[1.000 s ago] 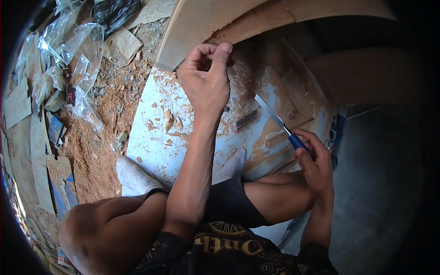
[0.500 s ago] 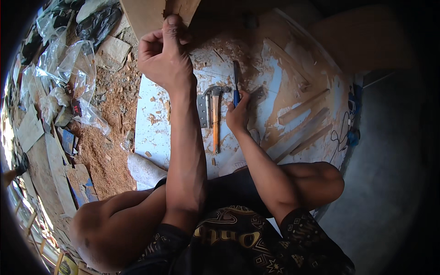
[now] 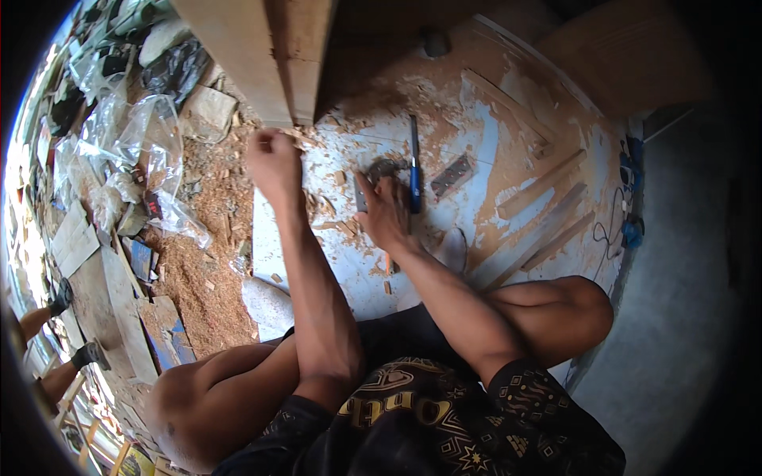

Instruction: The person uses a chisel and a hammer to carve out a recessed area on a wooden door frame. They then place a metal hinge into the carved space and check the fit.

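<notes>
Right hand [image 3: 385, 213] freed of the chisel [image 3: 414, 170], now lying on the board [image 3: 341, 262], I seem between tools, fingers over the hammer [image 3: 386, 167], grip unclear; my left hand [image 3: 275, 168] curls near the wood [image 3: 246, 55], contents hidden.

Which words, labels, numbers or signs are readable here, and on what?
Black shirt: large gold lettering, upside down in view and broken by folds; wording not copied out.
Small black packet among the clear plastic: red marks, too small to read.
Chisel: faint pale mark on the blue handle, too small to read.
No other text reads clearly.
</notes>
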`<state>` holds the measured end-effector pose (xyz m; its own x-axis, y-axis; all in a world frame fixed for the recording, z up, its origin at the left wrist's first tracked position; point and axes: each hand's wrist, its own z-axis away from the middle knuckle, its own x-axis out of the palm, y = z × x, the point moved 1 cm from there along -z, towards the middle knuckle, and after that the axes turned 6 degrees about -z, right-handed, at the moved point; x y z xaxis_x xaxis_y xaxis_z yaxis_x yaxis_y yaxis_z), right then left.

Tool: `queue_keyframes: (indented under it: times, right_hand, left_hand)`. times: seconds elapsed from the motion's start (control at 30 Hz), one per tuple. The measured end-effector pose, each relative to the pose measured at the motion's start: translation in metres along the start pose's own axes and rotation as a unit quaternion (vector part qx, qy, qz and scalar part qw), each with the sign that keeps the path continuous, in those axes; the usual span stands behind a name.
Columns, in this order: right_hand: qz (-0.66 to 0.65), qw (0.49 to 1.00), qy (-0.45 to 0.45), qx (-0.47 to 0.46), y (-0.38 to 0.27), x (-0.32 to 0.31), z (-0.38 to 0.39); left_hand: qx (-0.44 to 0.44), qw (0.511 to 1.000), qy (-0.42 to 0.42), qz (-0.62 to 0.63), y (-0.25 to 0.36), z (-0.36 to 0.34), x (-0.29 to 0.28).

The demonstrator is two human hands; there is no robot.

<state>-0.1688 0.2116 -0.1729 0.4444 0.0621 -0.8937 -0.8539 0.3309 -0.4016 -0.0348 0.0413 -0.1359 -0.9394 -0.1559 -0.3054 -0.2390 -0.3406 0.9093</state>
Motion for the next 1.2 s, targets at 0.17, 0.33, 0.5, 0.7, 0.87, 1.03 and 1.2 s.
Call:
queue_keyframes:
  times: [0.17, 0.33, 0.5, 0.7, 0.87, 1.03, 1.2]
  right_hand:
    - [0.035, 0.998, -0.055, 0.023, 0.003, -0.007, -0.014]
    - [0.049, 0.997, -0.056, 0.007, -0.005, -0.015, -0.032]
    - [0.046, 0.992, -0.109, 0.033, -0.002, -0.023, -0.039]
    - [0.017, 0.99, -0.14, -0.005, 0.009, -0.034, -0.048]
    - [-0.042, 0.984, -0.171, -0.029, 0.036, -0.043, -0.047]
    - [-0.114, 0.961, -0.241, -0.078, 0.011, -0.043, -0.059]
    - [-0.255, 0.935, -0.233, -0.077, 0.019, -0.039, -0.059]
  left_hand:
    - [0.086, 0.921, -0.217, -0.313, -0.059, 0.056, 0.039]
    - [0.052, 0.904, -0.263, -0.333, -0.107, 0.062, 0.059]
    - [0.052, 0.895, -0.297, -0.33, -0.114, 0.064, 0.051]
    - [0.048, 0.796, -0.472, -0.375, -0.104, 0.068, 0.046]
    - [0.12, 0.784, -0.442, -0.419, -0.09, 0.07, 0.047]
    - [0.137, 0.735, -0.487, -0.452, -0.117, 0.033, 0.021]
    - [0.132, 0.74, -0.505, -0.424, -0.097, 0.02, 0.009]
